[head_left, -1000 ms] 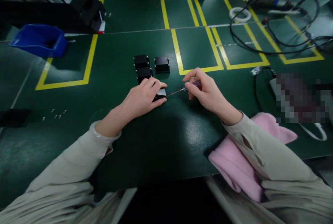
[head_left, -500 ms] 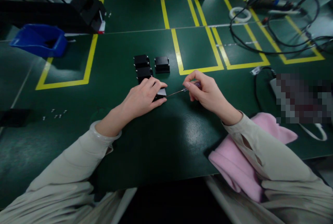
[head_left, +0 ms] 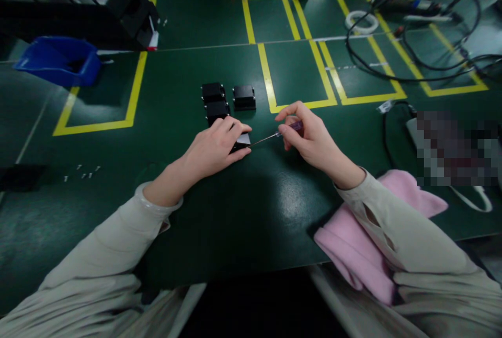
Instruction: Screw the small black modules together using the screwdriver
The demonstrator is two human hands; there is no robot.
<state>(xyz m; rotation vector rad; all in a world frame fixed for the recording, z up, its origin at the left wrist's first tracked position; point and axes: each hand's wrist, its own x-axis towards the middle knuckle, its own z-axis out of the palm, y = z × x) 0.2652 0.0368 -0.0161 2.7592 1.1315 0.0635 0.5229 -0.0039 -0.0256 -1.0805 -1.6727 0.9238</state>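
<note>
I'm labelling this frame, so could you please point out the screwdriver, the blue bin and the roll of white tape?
screwdriver (head_left: pixel 291 127), head view, on its purple handle
blue bin (head_left: pixel 55 60), head view, on its front wall
roll of white tape (head_left: pixel 361 26), head view, on its rim

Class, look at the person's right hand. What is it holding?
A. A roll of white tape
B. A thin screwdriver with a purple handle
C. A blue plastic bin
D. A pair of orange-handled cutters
B: the right hand pinches a thin screwdriver by its purple handle, its tip pointing at the small black block under the left hand.
</note>
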